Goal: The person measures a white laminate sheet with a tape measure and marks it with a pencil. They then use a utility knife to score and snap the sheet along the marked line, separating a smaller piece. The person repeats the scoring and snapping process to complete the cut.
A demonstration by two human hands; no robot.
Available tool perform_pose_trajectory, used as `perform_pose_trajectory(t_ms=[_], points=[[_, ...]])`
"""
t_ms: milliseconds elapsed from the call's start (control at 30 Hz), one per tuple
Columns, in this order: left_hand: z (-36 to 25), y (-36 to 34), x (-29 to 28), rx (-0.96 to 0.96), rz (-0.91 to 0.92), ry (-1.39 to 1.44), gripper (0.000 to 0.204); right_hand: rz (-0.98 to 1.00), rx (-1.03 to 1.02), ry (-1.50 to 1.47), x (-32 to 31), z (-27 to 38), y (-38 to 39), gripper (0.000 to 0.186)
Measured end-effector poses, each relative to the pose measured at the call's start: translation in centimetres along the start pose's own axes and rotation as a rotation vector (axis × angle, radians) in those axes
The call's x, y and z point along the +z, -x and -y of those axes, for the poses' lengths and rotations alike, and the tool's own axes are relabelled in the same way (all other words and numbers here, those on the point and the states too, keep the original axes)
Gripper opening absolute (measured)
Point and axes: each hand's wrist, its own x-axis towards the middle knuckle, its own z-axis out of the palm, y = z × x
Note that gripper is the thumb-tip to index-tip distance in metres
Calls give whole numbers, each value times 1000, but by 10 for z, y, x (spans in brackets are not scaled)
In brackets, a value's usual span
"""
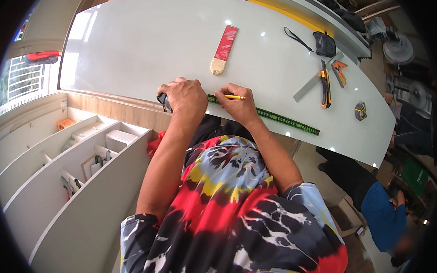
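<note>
My left hand (189,96) is closed round a dark tape measure (164,102) at the near edge of the glossy white panel (143,47). Its green blade (287,121) runs out to the right along that edge. Between the fingers of my right hand (237,107) is a yellow pencil (234,97), held over the blade, its tip hidden by the hand. Beyond both hands lies a flat piece with a red printed wrapper (226,42) and a bare pale end.
At right on the panel lie a black tape measure (325,44), a square (307,87) with an orange handle, a utility knife (325,84) and a small yellow-black tape measure (360,111). White shelving (85,189) stands at left. A person in blue (382,212) is at lower right.
</note>
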Motion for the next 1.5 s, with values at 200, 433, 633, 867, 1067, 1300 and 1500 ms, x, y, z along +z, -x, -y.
perform_pose_trajectory(t_ms=[200,433,633,867,1067,1300,1500], points=[[2,6,1,-2,-11,22,46,5,14,-13,2,0,1,18],[2,8,2,8,-10,19,45,-8,-6,-36,3,-3,3,17],[2,10,5,10,-34,24,43,-35,-78,30,6,-5,5,16],[3,15,5,26,-48,31,42,-44,-132,78,4,-3,6,18],[2,19,5,39,-90,38,41,-59,-116,95,4,-4,9,18],[3,22,10,48,-83,42,41,-84,-161,109,4,-7,12,17],[8,24,10,91,-19,-30,35,-63,-110,15,5,-1,15,18]])
